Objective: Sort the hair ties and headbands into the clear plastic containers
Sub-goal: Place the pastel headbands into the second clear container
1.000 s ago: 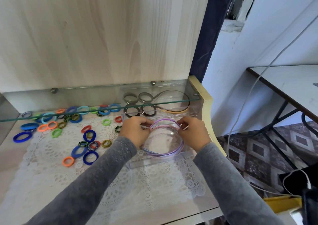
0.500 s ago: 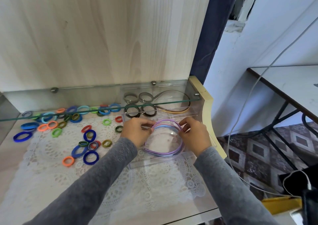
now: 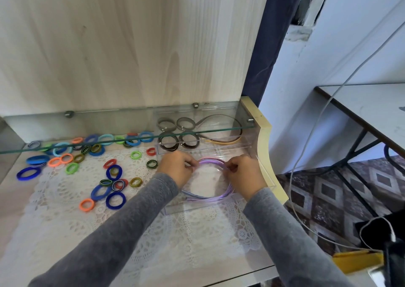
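- Your headbands (image 3: 210,197) sit a little lower than a second ago; their arch is down inside the near container (image 3: 182,208), at the right end of the surface (image 3: 11,201).
- Your left hand (image 3: 176,168) pinches the arch's left side, fingers (image 3: 192,162) curled tight on it.
- Your right hand (image 3: 245,173) pinches the right side likewise.
- The hair ties (image 3: 115,200) lie loose on the doily (image 3: 197,232), left of the container.

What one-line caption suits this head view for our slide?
Left hand and right hand hold purple headbands inside a clear plastic container; loose hair ties lie on the lace mat.
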A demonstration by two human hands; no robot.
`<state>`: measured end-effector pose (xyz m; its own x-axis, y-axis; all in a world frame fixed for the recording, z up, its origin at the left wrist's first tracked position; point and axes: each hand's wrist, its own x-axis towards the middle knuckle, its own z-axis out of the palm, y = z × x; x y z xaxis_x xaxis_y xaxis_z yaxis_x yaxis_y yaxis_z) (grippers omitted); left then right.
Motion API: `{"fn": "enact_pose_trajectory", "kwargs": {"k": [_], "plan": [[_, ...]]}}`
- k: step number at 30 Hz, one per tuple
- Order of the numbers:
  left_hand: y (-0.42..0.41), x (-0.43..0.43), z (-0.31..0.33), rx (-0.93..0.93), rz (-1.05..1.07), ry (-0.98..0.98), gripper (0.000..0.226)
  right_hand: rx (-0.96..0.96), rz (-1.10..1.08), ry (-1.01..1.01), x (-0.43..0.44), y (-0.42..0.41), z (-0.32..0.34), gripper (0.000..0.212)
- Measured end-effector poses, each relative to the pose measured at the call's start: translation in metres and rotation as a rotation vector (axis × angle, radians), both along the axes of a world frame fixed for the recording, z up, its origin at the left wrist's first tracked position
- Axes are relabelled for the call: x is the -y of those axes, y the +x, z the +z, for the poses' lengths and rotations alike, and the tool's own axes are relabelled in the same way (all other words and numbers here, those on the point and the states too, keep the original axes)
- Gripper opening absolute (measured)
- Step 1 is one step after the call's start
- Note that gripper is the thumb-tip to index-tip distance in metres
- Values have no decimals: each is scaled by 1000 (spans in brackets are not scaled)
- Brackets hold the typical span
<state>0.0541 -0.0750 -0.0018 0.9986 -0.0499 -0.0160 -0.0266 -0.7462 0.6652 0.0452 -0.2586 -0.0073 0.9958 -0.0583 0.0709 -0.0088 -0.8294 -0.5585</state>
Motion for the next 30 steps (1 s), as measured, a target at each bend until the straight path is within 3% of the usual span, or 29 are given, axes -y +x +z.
{"fn": "enact_pose_trajectory", "kwargs": {"k": [10, 21, 30], "plan": [[-3, -2, 1, 69, 20, -9, 22, 39, -30, -65, -7, -1, 0, 20], [-3, -18, 7, 4, -60, 23, 22, 23, -61, -44, 1, 0, 8, 23], [-8, -23, 8, -26, -71, -105, 26, 33, -130, 19, 1, 3, 11, 17]]}}
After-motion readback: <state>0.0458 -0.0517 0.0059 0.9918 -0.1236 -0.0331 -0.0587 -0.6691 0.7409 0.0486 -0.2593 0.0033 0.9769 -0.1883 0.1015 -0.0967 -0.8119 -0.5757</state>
